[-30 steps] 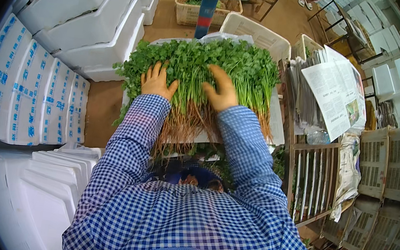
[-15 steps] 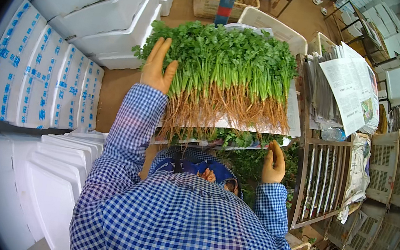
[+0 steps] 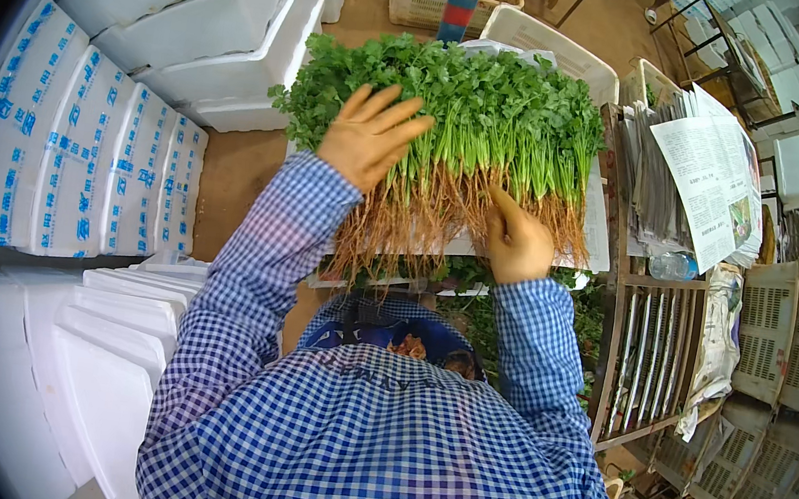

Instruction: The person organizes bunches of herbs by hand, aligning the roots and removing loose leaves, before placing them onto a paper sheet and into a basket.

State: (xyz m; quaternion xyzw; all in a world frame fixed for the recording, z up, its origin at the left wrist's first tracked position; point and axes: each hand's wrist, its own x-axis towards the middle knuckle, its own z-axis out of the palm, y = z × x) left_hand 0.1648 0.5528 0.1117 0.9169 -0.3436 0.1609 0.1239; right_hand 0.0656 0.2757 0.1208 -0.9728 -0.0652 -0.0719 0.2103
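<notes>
A wide row of coriander (image 3: pixel 529 105) lies in front of me, green leaves away from me and long brown roots towards me. It rests on white paper (image 3: pixel 596 225). My left hand (image 3: pixel 372 137) lies flat over the left part of the row, open, fingers spread across leaves and stems. Farther right, my right hand (image 3: pixel 521 243) is at the roots, its thumb and forefinger closed on coriander there; the other fingers are curled under, partly hidden. More green leaves (image 3: pixel 552 320) show below the paper's near edge.
White foam boxes (image 3: pixel 216 34) are stacked on the left, with foam lids (image 3: pixel 121 334) nearer. On the right, newspapers (image 3: pixel 697 178) and a plastic bottle (image 3: pixel 672 266) lie on a slatted rack (image 3: pixel 653 354). A blue post (image 3: pixel 462 0) and pale crates (image 3: pixel 553 43) stand beyond the coriander.
My left hand has moved right from the row's left end onto the leaves and stems. My right hand has moved up and left from below the paper to the roots.
</notes>
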